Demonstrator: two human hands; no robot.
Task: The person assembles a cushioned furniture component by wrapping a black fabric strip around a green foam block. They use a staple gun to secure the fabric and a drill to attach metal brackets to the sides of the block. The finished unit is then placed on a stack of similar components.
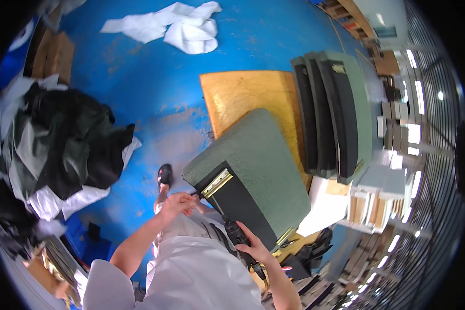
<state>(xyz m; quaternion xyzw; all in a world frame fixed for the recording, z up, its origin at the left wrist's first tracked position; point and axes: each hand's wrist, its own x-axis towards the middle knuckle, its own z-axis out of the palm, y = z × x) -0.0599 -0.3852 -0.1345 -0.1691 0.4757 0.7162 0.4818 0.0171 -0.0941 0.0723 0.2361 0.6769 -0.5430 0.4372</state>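
Observation:
A grey-green upholstered panel (258, 155) with a black strip along its near side lies tilted on a wooden-topped table (243, 90). A shiny brass-coloured metal bracket (217, 183) sits on the strip's left end, and a second such bracket (285, 236) is at its right end. My right hand (254, 244) is closed round a black power screwdriver (236, 233), its long thin bit reaching up to the left bracket. Just left of that bracket, my left hand (179, 204) has its fingers drawn together in a pinch; whatever is between them is too small to make out.
Several similar padded panels (330, 113) stand in a row at the table's right. A heap of black and dark green fabric (67, 139) lies at left, and crumpled white cloth (175, 26) on the blue floor at the far side. Stacked boards (372, 201) stand at right.

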